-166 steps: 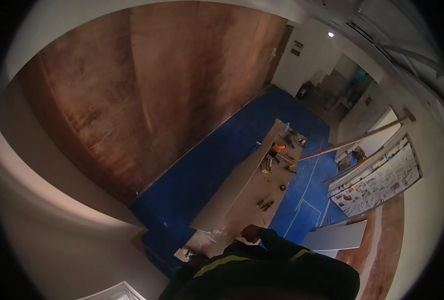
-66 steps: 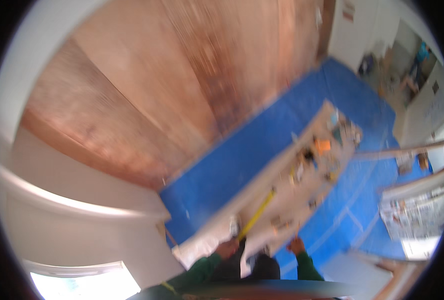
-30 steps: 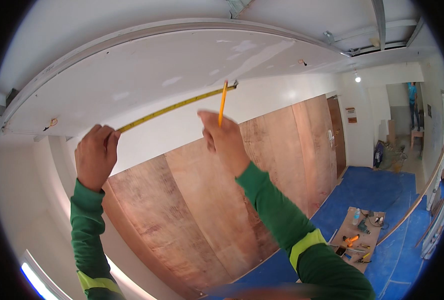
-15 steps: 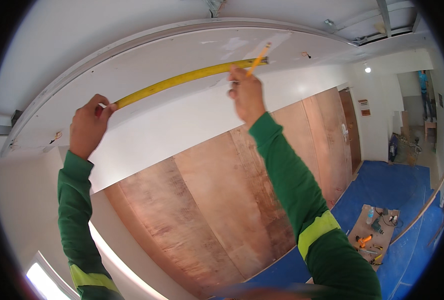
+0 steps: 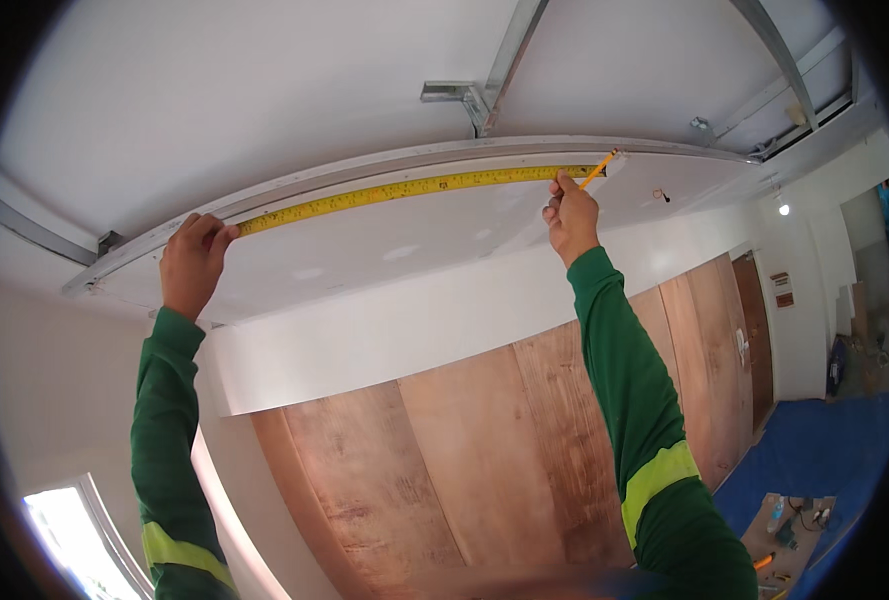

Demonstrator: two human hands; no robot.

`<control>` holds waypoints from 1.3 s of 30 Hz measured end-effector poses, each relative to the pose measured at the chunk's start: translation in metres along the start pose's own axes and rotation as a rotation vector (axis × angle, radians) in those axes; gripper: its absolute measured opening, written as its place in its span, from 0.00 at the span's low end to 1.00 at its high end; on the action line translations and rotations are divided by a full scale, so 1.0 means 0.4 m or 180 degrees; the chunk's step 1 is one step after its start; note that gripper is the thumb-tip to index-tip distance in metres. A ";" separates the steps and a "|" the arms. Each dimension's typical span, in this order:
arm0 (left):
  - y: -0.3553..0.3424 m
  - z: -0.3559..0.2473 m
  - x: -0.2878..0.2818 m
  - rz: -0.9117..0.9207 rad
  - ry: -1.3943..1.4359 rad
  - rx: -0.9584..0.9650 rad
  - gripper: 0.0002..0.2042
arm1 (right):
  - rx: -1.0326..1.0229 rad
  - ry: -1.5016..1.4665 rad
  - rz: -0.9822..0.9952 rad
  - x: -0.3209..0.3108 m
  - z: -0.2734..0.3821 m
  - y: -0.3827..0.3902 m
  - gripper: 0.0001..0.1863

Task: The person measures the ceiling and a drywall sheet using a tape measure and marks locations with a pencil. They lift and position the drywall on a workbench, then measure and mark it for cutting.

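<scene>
A yellow tape measure is drawn out between my two hands, just below the edge of the white ceiling panel. My left hand is closed on the tape's left part; its case is hidden by the fingers. Near the tape's right end, my right hand pinches the blade. The same hand also holds a yellow pencil, tilted up and to the right past the blade. Both arms are raised in green sleeves with bright yellow-green bands.
Metal ceiling framing hangs above the panel edge. A wire stub pokes from the panel. Wood panels line the wall. On the blue floor covering lies a board with tools and a bottle.
The view has tilted upward, showing more ceiling framing. The tape has moved up to the panel's edge, and my right hand has shifted right with the pencil and the blade's end.
</scene>
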State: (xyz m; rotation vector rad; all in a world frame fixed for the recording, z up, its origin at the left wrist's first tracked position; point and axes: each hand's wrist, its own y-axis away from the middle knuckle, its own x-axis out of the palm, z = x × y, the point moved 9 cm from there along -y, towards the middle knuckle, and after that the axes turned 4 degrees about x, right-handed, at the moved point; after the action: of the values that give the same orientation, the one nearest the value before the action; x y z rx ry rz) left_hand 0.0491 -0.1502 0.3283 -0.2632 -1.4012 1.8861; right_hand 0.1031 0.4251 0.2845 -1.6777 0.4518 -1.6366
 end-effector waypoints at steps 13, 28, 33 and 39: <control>-0.129 -0.163 -0.003 -0.0336 -0.0019 0.0233 0.11 | 0.0085 -0.0221 0.0214 0.107 0.010 0.058 0.05; -0.124 -0.121 0.099 -0.0008 -0.0306 -0.0024 0.11 | 0.0129 -0.0214 -0.0362 -0.014 -0.020 -0.083 0.09; -0.125 -0.137 0.131 0.0045 -0.0467 -0.0029 0.12 | 0.0251 -0.0535 -0.0323 -0.028 -0.038 -0.133 0.08; -0.114 -0.162 0.163 0.0017 -0.0572 0.0165 0.12 | 0.0379 -0.0431 -0.0216 -0.054 -0.067 -0.157 0.09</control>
State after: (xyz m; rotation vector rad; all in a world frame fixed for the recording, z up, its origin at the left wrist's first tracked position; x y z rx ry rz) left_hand 0.0613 -0.0537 0.3616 -0.0730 -1.4672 1.9875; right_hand 0.0595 0.4752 0.3114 -1.7174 0.2288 -1.5544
